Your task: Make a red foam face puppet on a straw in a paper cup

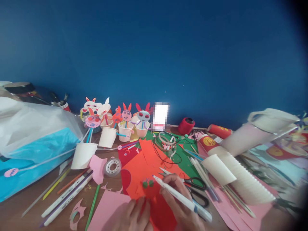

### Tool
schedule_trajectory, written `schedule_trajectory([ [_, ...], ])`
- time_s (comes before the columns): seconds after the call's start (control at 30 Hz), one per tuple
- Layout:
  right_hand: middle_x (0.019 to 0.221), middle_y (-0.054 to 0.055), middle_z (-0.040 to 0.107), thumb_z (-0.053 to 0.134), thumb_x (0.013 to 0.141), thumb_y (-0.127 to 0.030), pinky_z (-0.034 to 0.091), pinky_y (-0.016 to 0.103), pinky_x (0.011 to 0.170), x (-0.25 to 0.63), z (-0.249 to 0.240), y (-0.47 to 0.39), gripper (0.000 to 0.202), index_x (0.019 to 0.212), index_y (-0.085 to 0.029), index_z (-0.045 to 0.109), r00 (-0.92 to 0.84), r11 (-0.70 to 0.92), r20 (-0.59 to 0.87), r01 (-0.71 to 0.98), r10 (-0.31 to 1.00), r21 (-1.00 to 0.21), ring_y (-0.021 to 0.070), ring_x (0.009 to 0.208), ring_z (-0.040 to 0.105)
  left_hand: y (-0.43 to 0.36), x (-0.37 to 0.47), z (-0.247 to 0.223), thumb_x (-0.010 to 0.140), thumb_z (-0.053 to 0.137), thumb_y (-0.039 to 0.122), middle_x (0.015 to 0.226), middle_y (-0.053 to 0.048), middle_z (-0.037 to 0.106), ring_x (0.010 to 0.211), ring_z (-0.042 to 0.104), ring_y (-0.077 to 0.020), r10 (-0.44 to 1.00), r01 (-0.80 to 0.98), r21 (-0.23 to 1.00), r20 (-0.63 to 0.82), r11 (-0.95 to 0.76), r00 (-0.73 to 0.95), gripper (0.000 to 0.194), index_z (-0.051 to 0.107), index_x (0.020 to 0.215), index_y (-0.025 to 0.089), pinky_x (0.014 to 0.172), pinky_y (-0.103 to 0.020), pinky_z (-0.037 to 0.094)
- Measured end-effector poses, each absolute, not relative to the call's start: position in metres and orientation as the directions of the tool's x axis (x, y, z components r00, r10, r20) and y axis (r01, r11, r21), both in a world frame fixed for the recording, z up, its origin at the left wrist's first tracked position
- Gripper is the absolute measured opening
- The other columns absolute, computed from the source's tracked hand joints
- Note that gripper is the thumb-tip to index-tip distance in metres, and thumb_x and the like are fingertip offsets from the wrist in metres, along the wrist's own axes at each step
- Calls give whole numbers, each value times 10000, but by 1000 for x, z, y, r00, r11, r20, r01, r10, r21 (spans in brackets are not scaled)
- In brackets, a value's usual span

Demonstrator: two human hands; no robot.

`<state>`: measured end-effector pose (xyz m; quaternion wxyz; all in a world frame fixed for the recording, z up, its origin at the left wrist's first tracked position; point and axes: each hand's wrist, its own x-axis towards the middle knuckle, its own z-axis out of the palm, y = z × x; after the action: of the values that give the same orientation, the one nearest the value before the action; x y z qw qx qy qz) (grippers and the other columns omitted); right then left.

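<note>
1. The step in hand looks like drawing fine detail; the right hand (178,199) pinches a slim white-barrelled marker with a dark blue tip (174,193), its point aimed down and to the left.
2. The left hand (134,215) lies low on the paper, fingers bent and close together, seemingly steadying it; whether it also pinches an edge, I cannot tell (the thumb does not show clearly).
3. The large orange-red paper sheet (144,160) lies in front of the person, with the hands at its near part; on it sit two small dark-green ovals (151,183) side by side, with short, thin strokes fanning above them like lashes.
4. The marker's tip is just beside the right-hand oval; whether it touches the paper is too fine to tell.
5. Another stroke would, I judge, call for a light touch of the tip and a firm left hand; the metal scissors with black-and-red handles (188,183) lie just beyond the right hand, so a wide sweep could nudge them.
6. Farther back on the brown surface (14,221), a pink paper face with upright ears (126,114) stands over a white paper cup (125,131); it too bears drawn eyes.
</note>
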<state>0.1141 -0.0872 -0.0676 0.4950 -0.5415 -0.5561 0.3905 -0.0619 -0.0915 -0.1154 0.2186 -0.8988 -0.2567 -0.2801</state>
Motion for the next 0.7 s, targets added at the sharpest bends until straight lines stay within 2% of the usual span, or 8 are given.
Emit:
schedule_trajectory([
  [0.2, 740, 5, 529, 489, 830, -308, 420, 234, 581, 119, -73, -85, 125, 903, -213, 455, 17, 113, 119, 197, 993, -974, 133, 650, 510, -91, -60, -106, 814, 428, 173, 867, -18, 670, 843, 572, -185, 362, 582, -243, 584, -776, 727, 172, 530, 677, 186, 848, -358, 303],
  [0.27, 766, 10, 524, 485, 830, -284, 428, 241, 598, 122, -73, -85, 115, 909, -206, 456, -9, 128, 130, 234, 992, -964, 131, 650, 504, -93, -59, -102, 835, 426, 259, 846, -31, 676, 837, 573, -194, 395, 604, -200, 594, -772, 701, 226, 535, 653, 180, 841, -360, 300],
  [0.37, 769, 15, 526, 491, 820, -264, 434, 257, 624, 127, -70, -84, 106, 894, -193, 465, -20, 124, 125, 332, 992, -935, 137, 662, 508, -95, -59, -93, 834, 435, 402, 884, -48, 680, 882, 571, -212, 433, 588, -169, 526, -791, 733, 298, 568, 689, 178, 849, -367, 283],
  [0.53, 666, -3, 539, 519, 776, -228, 415, 236, 564, 128, -64, -82, 58, 749, -180, 501, -33, 137, 136, 443, 990, -886, 127, 597, 510, -99, -62, -76, 840, 445, 390, 999, -72, 663, 961, 561, -235, 491, 567, -137, 364, -812, 791, 278, 606, 819, 165, 871, -383, 268],
  [0.7, 587, -27, 533, 526, 731, -192, 395, 218, 506, 123, -60, -83, 76, 667, -189, 485, -45, 129, 122, 468, 991, -874, 107, 523, 495, -100, -63, -71, 847, 440, 366, 1015, -80, 657, 978, 553, -243, 493, 554, -106, 340, -826, 801, 274, 614, 844, 154, 879, -391, 267],
])
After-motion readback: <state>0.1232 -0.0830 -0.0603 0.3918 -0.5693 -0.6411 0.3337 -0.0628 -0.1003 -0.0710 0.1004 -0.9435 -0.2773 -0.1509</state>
